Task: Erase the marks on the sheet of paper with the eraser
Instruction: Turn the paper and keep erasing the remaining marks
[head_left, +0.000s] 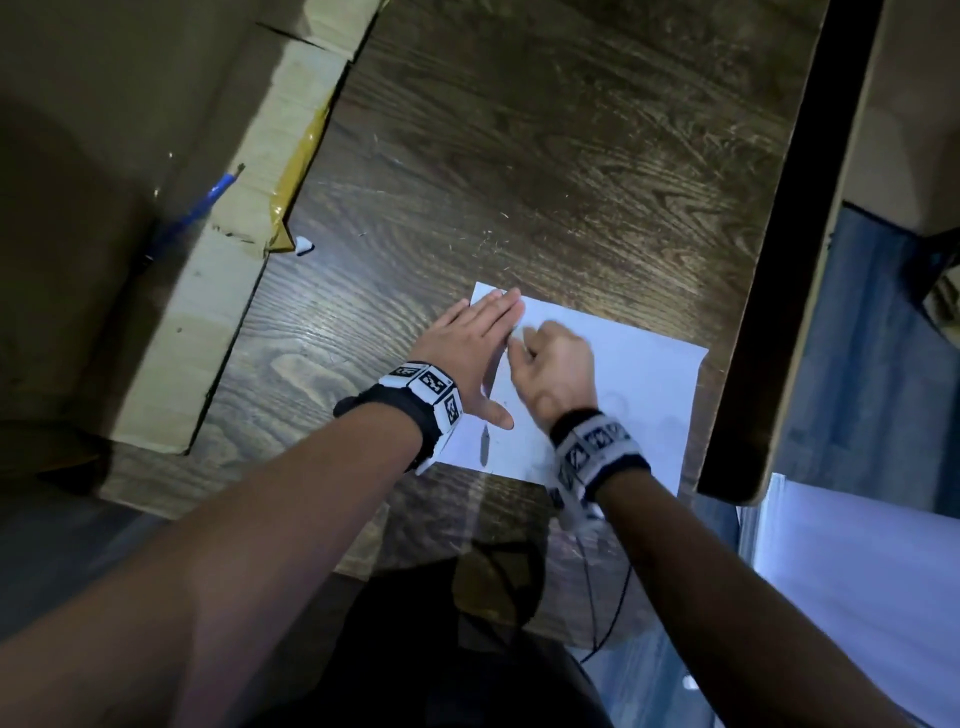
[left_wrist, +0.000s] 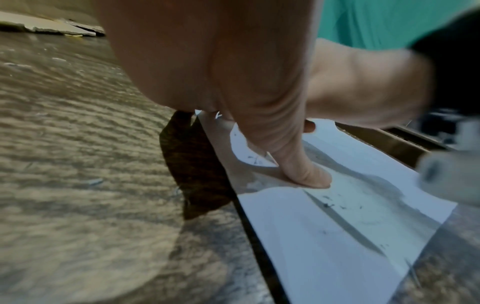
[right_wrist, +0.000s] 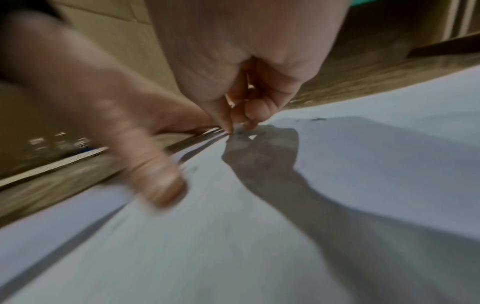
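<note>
- Head view: my left hand (head_left: 470, 345) lies flat with straight fingers on the left part of the sheet of paper (head_left: 644, 384), thumb spread toward me, pinning it to the wooden table (head_left: 519, 156).
- My right hand (head_left: 553, 369) is just beside the left one, fingers curled down in a clench over the far-left area of the sheet; it is blurred in this view.
- In the right wrist view my fingertips (right_wrist: 233, 125) are bunched together and pressed to the sheet, pinching something small that I take for the eraser, though blur keeps me from making it out for sure.
- The left wrist view shows my thumb (left_wrist: 303, 172) pressing on the paper, with small dark crumbs (left_wrist: 327, 202) scattered just beside it.
- Faint grey marks (head_left: 618, 402) sit on the sheet's near right part, beside my right wrist.
- The sheet lies near the table's right edge, at a slant.
- A cardboard box (head_left: 218, 291) stands at the table's left, with a blue pen (head_left: 192, 213) inside.
</note>
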